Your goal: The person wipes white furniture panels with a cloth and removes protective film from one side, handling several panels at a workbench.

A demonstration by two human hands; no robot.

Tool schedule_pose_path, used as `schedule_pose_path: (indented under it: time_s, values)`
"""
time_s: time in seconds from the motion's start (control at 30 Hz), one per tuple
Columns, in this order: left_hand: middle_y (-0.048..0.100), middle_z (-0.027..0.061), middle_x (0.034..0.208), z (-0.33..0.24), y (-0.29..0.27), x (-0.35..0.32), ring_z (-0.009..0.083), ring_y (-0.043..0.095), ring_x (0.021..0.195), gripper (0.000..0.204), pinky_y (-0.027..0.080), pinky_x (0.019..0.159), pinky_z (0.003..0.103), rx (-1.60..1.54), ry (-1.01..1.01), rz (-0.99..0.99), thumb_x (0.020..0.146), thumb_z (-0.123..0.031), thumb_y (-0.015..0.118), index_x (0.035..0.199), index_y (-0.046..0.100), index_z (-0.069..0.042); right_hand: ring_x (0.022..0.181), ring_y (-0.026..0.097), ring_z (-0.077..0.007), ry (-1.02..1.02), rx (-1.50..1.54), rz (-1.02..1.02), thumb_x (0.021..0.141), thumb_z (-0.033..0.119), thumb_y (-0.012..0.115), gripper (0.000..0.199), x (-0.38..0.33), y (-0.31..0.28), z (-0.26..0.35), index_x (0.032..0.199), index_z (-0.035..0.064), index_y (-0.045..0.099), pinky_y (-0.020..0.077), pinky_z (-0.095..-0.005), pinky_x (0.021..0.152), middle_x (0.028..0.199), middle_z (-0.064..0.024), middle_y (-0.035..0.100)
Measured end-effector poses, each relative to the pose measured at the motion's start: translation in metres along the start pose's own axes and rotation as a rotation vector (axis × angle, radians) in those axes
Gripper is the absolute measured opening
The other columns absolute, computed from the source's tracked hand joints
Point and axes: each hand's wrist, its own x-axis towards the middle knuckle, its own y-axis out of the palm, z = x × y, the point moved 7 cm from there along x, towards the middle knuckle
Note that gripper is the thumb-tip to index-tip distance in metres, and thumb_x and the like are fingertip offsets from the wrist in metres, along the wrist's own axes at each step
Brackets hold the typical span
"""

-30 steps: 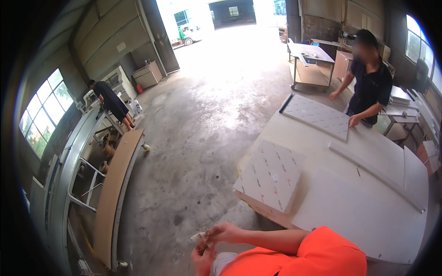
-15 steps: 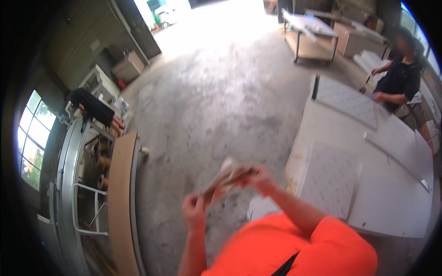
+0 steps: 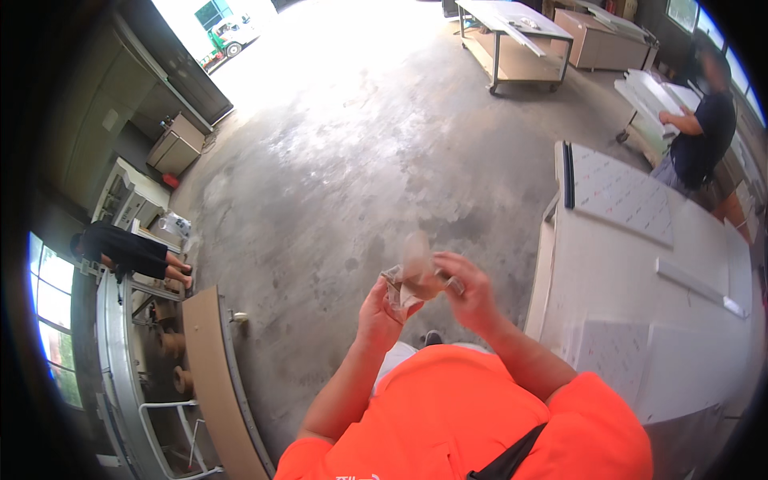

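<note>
Between my hands, in front of my orange shirt, is a crumpled piece of brownish, partly see-through film [image 3: 402,290], perhaps packing tape. My left hand [image 3: 378,314] is closed on its left end, thumb and fingers pinching the folds. On its right end, the fingers of my right hand [image 3: 470,294] are bent round the film. A blurred, pale part of the film rises above the fingers. Both hands are close together over the concrete floor.
To my right stands a large table [image 3: 552,272] bearing white panels [image 3: 620,192]. A person [image 3: 704,120] handles white pieces beyond it. On the left, a brown board [image 3: 212,376] lies near a metal-edged bench, where another person [image 3: 132,250] bends over. A wheeled table [image 3: 512,68] stands ahead.
My hands have drawn closer together, and the film, stretched between them before, is now bunched up. The person on the right has turned to white pieces farther off. My view has shifted.
</note>
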Motion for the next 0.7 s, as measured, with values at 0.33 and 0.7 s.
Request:
schedule_pose_path:
  time_s: [0.33,0.7]
  values:
    - [0.067,0.0129,0.129,-0.108,0.054,0.293,0.0262,0.067,0.119,0.042,0.056,0.103,0.043,-0.021,0.031,0.208,0.101,-0.008,0.060,0.141,0.050,-0.004,0.139,0.053,-0.0222,0.409,0.424,-0.155,0.095,0.010,0.075,0.049,0.239,-0.027,-0.162,0.140,0.0001,0.060,0.0510,-0.0385,0.107,0.149,-0.0112,0.055]
    - [0.070,0.0102,0.118,-0.140,0.229,0.692,0.0167,0.070,0.100,0.041,0.056,0.086,0.031,0.481,-0.133,0.345,0.097,-0.002,0.068,0.136,0.056,0.000,0.078,0.068,-0.0121,0.467,0.864,-0.549,0.100,0.015,0.066,0.015,0.473,-0.209,-0.270,0.103,0.0005,0.069,0.0547,-0.0263,0.070,0.094,-0.0050,0.073]
